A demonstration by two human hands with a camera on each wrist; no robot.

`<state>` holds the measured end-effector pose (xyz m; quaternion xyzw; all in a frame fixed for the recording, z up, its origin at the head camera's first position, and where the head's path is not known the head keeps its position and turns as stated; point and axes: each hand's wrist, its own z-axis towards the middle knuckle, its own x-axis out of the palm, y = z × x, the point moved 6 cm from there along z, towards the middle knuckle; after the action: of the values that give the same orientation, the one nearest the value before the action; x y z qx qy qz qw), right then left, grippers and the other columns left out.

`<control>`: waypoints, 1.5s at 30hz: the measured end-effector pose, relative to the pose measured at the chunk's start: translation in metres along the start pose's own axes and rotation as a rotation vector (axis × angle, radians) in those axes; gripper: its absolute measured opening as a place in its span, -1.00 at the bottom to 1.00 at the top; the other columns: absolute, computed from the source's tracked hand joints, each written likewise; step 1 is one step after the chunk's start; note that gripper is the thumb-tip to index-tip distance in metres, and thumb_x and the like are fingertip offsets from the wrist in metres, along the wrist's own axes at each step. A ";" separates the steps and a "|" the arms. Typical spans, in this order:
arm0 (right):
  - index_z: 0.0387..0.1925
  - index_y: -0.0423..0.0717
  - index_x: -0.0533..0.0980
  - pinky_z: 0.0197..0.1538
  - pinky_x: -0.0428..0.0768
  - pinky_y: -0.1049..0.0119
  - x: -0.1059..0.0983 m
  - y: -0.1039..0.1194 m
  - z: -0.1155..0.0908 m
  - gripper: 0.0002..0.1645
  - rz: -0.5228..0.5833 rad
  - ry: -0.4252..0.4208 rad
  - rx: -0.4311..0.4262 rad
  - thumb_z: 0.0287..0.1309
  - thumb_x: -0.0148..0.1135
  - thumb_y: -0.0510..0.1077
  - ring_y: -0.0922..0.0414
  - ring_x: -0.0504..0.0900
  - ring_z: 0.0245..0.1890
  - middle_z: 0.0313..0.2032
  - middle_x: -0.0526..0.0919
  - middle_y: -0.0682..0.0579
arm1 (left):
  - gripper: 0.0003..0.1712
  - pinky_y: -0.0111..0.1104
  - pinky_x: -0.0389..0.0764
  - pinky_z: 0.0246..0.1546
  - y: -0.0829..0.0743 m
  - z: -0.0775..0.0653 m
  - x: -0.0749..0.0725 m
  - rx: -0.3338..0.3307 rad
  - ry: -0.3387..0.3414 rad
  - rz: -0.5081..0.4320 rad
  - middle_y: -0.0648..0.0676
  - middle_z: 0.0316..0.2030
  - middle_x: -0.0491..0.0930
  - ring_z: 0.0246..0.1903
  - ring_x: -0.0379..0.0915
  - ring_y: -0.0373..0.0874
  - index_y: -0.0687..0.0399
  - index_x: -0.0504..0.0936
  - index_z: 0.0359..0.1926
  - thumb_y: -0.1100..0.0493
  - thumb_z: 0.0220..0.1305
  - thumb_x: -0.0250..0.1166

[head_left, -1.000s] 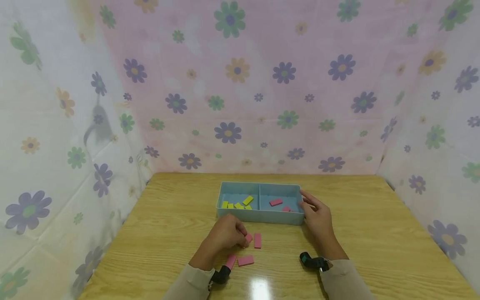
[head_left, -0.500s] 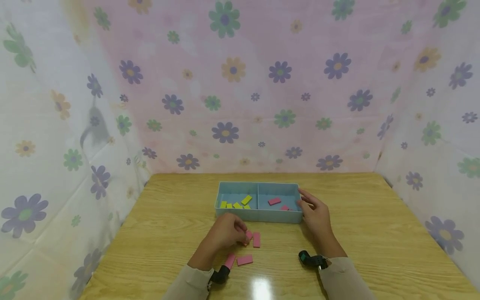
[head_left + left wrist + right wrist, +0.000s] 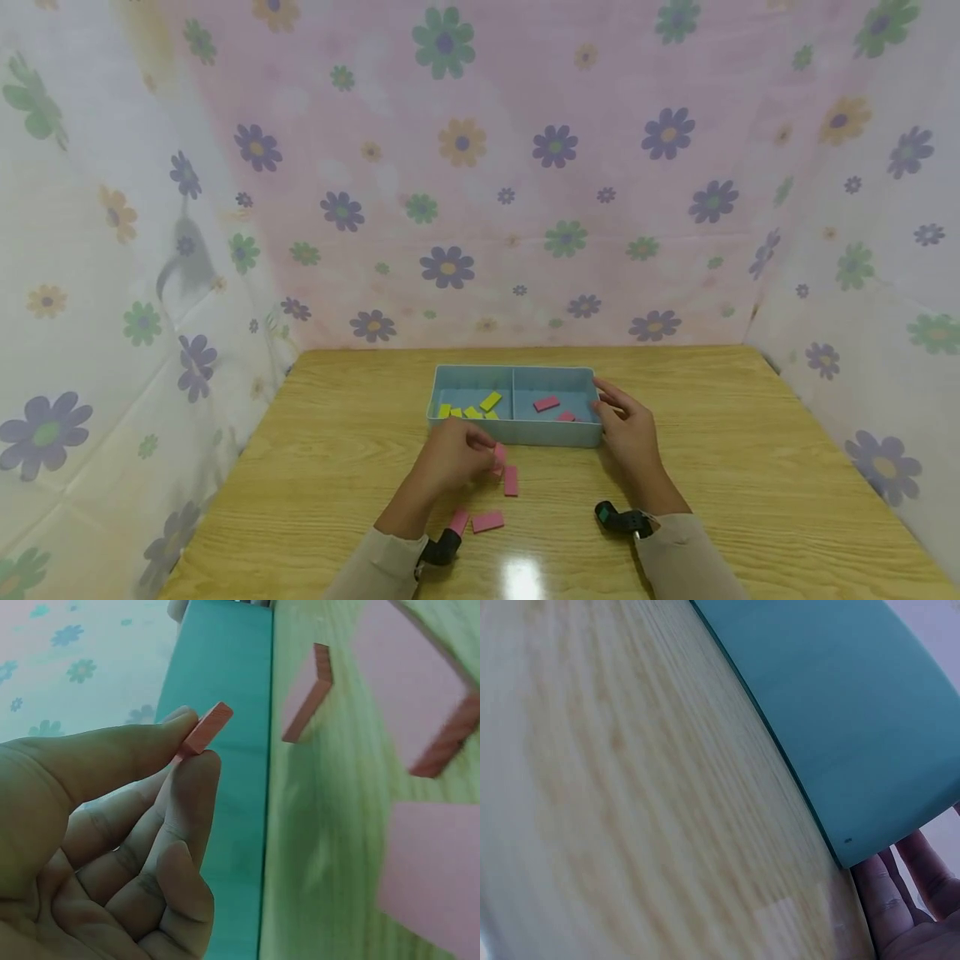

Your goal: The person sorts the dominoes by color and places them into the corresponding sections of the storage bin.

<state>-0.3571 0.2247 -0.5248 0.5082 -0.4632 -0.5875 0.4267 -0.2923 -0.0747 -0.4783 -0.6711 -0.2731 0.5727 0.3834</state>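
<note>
My left hand (image 3: 453, 457) pinches a small pink wooden domino block (image 3: 210, 727) between thumb and index fingertip, just in front of the light blue two-compartment box (image 3: 517, 432). On the table beside that hand lie several more pink blocks, one upright in line (image 3: 511, 481), one crosswise (image 3: 487, 522) and one by the left wrist (image 3: 460, 521). At the box's right end rests my right hand (image 3: 632, 433), its fairly straight fingers (image 3: 885, 900) against the end wall and the thumb close to the rim.
Yellow blocks (image 3: 491, 402) lie in the box's left compartment, pink blocks (image 3: 546, 403) in the right one. A divider (image 3: 513, 393) separates them. The wooden table (image 3: 360, 400) is bounded by flowered cloth (image 3: 525, 167) at the back and both sides.
The left hand has lifted a pink block off the table and moved slightly toward the box. The right hand has stayed at the box's end; the head view has shifted slightly.
</note>
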 end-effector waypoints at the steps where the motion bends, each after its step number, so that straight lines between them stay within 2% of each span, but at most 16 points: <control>1: 0.38 0.25 0.53 -0.10 0.64 0.49 0.000 0.000 0.000 -0.51 0.001 0.001 0.004 0.48 0.21 0.01 -0.03 0.53 0.23 0.35 0.50 -0.08 | -0.89 -0.29 0.65 -0.42 -0.002 0.000 -0.001 0.002 0.000 -0.008 -0.10 -0.40 0.76 -0.39 0.64 -0.20 0.06 0.85 -0.23 0.20 0.21 0.48; 7: 0.38 0.28 0.53 -0.10 0.65 0.48 0.001 0.000 0.000 -0.51 0.004 0.006 0.019 0.48 0.20 0.01 -0.06 0.54 0.25 0.35 0.50 -0.09 | -0.90 -0.31 0.66 -0.37 -0.011 0.003 -0.005 0.016 -0.007 -0.013 -0.11 -0.38 0.77 -0.34 0.65 -0.22 0.01 0.86 -0.23 0.19 0.22 0.47; 11: 0.38 0.29 0.53 -0.09 0.64 0.49 0.001 -0.001 0.000 -0.51 0.001 0.001 0.016 0.48 0.20 0.02 -0.05 0.53 0.25 0.35 0.50 -0.08 | -0.89 -0.31 0.66 -0.37 -0.016 0.006 -0.008 0.054 -0.024 -0.008 -0.08 -0.36 0.76 -0.34 0.65 -0.21 0.04 0.85 -0.22 0.20 0.22 0.47; 18: 0.38 0.31 0.53 -0.09 0.63 0.50 0.001 -0.001 0.000 -0.51 -0.013 -0.011 0.021 0.48 0.20 0.01 -0.03 0.53 0.24 0.34 0.52 -0.07 | -0.89 -0.28 0.67 -0.36 -0.022 0.012 -0.008 0.049 -0.010 -0.064 -0.09 -0.42 0.78 -0.39 0.71 -0.19 0.01 0.85 -0.20 0.16 0.26 0.47; 25: 0.38 0.32 0.53 -0.10 0.62 0.50 -0.001 0.000 -0.002 -0.51 -0.022 -0.018 0.015 0.47 0.21 0.04 -0.01 0.53 0.23 0.34 0.53 -0.07 | -0.88 -0.28 0.69 -0.34 -0.031 0.017 -0.012 0.048 -0.018 -0.081 -0.08 -0.36 0.77 -0.33 0.74 -0.05 0.01 0.84 -0.18 0.14 0.28 0.46; 33: 0.38 0.32 0.53 -0.10 0.62 0.52 -0.001 0.000 -0.002 -0.51 -0.023 -0.021 0.011 0.47 0.21 0.08 -0.01 0.52 0.24 0.34 0.52 -0.07 | -0.87 -0.27 0.67 -0.36 -0.037 0.023 -0.014 0.082 -0.032 -0.070 -0.11 -0.38 0.77 -0.40 0.70 -0.21 -0.06 0.85 -0.20 0.06 0.27 0.49; 38: 0.38 0.33 0.53 -0.09 0.62 0.51 0.000 -0.001 -0.001 -0.50 -0.021 -0.017 0.010 0.47 0.21 0.09 -0.01 0.52 0.24 0.34 0.51 -0.06 | -0.87 -0.26 0.64 -0.38 -0.041 0.027 -0.014 0.086 -0.025 -0.084 -0.11 -0.40 0.78 -0.39 0.71 -0.20 -0.06 0.85 -0.19 0.06 0.28 0.49; 45: 0.38 0.30 0.53 -0.09 0.61 0.53 0.000 0.001 -0.001 -0.51 -0.033 -0.014 -0.014 0.48 0.20 0.04 -0.05 0.55 0.22 0.33 0.52 -0.10 | -0.87 -0.25 0.64 -0.37 -0.043 0.032 -0.012 0.056 -0.009 -0.127 -0.11 -0.39 0.79 -0.35 0.74 -0.15 -0.05 0.84 -0.19 0.06 0.29 0.49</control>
<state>-0.3561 0.2242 -0.5242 0.5087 -0.4534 -0.6013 0.4174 -0.3226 -0.0542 -0.4370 -0.6388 -0.3008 0.5578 0.4362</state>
